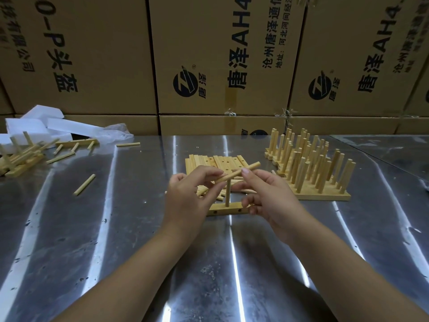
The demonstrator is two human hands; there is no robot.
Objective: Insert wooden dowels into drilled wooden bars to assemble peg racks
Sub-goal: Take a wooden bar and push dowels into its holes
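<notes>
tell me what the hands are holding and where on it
One loose dowel, held between both hands: the left hand pinches its lower left end, and the right hand pinches it just past the middle.

A pale drilled bar (228,208) lies flat, one dowel (228,192) standing upright in it; a second dowel (236,172) is held slanting just above its top.

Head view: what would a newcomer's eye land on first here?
At centre, the left hand and right hand pinch a dowel over a bar with one peg standing in it. To the right stands a cluster of finished racks. Printed cardboard boxes wall off the back.
</notes>
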